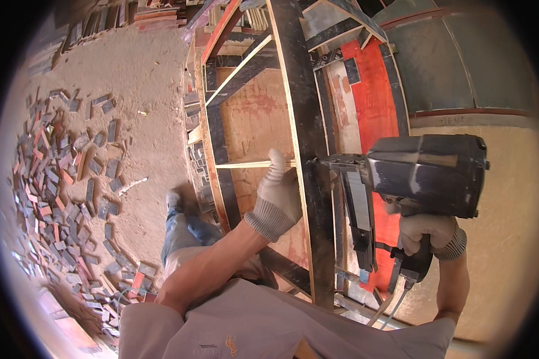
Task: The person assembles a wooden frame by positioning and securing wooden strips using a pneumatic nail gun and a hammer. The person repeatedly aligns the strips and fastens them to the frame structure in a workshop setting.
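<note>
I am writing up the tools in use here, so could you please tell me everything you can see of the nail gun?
The nail gun is a bulky dark grey tool with a scuffed, rounded body, seemingly metal. A long narrow magazine hangs below its nose, and pale hoses run from the base of its grip. It lies roughly level, nose pointing left and pressed against the right edge of a dark plywood strip of the frame. The gloved right hand grips its handle from below; the gloved left hand steadies a thin crosspiece nearby, not touching the tool.
</note>
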The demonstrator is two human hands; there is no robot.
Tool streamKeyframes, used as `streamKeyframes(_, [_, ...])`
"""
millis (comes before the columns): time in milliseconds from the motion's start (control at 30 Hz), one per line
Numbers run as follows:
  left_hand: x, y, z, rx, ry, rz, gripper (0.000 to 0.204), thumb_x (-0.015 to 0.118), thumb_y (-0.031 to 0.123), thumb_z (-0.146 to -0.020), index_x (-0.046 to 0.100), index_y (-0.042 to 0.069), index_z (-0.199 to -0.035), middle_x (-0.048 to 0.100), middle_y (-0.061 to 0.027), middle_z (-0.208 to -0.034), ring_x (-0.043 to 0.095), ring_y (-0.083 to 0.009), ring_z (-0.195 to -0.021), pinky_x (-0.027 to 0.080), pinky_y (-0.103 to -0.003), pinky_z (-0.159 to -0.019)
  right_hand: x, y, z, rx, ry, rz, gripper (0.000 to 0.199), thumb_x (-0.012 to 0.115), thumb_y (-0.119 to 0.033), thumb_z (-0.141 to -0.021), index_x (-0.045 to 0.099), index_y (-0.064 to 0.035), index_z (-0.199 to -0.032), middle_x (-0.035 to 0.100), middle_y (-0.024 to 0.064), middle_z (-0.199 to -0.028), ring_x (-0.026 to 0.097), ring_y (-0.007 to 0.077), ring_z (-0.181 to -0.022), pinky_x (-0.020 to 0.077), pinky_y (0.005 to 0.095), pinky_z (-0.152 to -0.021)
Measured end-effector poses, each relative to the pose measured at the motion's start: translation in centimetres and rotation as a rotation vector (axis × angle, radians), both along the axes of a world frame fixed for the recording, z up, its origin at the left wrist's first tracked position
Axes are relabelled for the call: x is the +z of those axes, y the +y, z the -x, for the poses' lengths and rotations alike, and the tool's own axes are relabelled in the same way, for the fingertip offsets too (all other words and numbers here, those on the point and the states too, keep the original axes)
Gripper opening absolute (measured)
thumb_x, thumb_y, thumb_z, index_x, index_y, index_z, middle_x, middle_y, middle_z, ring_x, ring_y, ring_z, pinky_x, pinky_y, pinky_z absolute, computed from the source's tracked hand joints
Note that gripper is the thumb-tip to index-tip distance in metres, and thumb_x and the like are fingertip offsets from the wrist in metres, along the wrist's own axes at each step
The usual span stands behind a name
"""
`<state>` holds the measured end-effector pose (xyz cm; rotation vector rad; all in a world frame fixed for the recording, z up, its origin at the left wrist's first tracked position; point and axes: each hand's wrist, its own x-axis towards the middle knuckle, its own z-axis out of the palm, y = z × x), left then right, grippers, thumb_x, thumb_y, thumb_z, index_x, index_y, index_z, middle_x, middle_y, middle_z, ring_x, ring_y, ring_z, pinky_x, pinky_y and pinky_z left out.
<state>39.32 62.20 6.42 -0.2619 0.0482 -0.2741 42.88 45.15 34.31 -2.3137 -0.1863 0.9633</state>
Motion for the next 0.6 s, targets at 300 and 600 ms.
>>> streamKeyframes(300, [-0.7, 3.2, 2.6, -0.106, 0.289, -0.538, 0.075, 0.061, 0.060, -0.097, 0.054, -0.005, -0.133, 0.067, -0.0187, -0.118, 0.066, -0.0284, -0.107, 0.055, -0.044, -0.096, 0.3, -2.5, -1.7, 0.451, -0.120, -0.137, 0.024, 0.060, 0.000, -0.089, 0.055, 0.0025, -0.065, 0.058, 0.0046, -0.059, 0.056, 0.0141, -0.051, 0.0465, 0.0295, -0.052])
streamKeyframes(600, [-0.5, 11.0, -12.8, 0.138, 0.089, -0.413, 0.109, 0.055, 0.076, -0.090, 0.030, -0.009, -0.154, 0.038, -0.0266, -0.157, 0.041, -0.0384, -0.144, 0.033, -0.050, -0.121, 0.4, 1.5, -7.1, -0.150, -0.020, -0.346, 0.025, 0.056, 0.003, -0.089, 0.049, 0.0039, -0.065, 0.054, 0.0136, -0.056, 0.055, 0.0224, -0.043, 0.0456, 0.0342, -0.045])
